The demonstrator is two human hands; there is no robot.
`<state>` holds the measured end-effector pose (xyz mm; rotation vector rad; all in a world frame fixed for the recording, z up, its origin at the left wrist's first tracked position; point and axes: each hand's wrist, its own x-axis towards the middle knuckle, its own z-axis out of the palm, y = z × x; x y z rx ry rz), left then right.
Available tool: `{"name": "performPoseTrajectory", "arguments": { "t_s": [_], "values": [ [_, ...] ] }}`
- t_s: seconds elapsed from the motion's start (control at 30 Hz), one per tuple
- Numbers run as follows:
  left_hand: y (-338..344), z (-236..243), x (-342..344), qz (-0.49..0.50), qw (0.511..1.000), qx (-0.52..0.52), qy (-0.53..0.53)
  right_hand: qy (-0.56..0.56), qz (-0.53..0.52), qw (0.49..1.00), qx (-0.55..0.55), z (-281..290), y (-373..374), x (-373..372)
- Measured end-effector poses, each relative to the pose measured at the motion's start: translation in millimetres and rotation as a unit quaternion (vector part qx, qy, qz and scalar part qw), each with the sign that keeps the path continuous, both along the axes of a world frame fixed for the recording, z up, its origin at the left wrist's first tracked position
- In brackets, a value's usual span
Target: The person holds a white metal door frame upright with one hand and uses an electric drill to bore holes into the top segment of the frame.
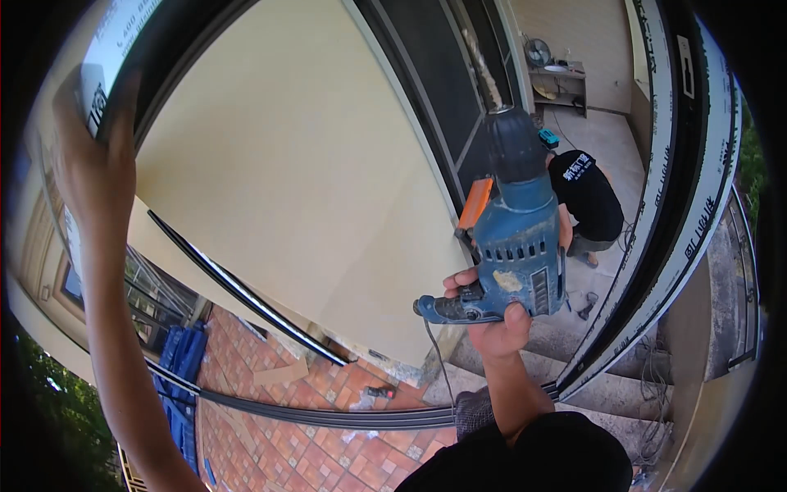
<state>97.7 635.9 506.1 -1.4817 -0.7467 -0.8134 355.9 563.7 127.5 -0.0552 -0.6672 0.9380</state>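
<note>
At far left, had the left grip point(94, 168) against the film-covered black frame point(182, 51); could not tell through the blur whether clasped tight. Farther right, saw blue bundles point(176, 361) on the reddish floor tiles point(320, 459), then a slanting black strip point(246, 298) before the cream wall point(287, 156). Right of centre, held the blue hammer drill point(516, 234) in the right grip point(492, 316), closed around its handle, with the spiral bit point(483, 70) pointing up. Beyond, saw a crouching person in a black shirt point(586, 193), then more film-covered profile point(693, 205).
</note>
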Motion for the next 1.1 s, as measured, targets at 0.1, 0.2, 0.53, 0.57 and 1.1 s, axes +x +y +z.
{"name": "performPoseTrajectory", "arguments": {
  "t_s": [0.1,0.2,0.53,0.57,1.1],
  "values": [
    [-27,4,10,-0.036,0.999,0.025,0.016,-0.021,-0.032,0.998,0.051,17,2,-4],
    [-36,9,17,-0.053,0.999,-0.001,0.008,0.000,-0.062,0.995,0.080,31,1,3],
    [-40,15,26,-0.022,0.997,-0.072,-0.017,0.034,-0.083,0.972,0.218,58,42,53],
    [-42,14,24,-0.020,0.997,-0.066,-0.020,0.032,-0.117,0.978,0.170,63,35,57],
    [-54,24,19,0.009,0.999,-0.003,0.035,0.032,-0.122,0.981,0.148,84,12,102]
  ]
}}
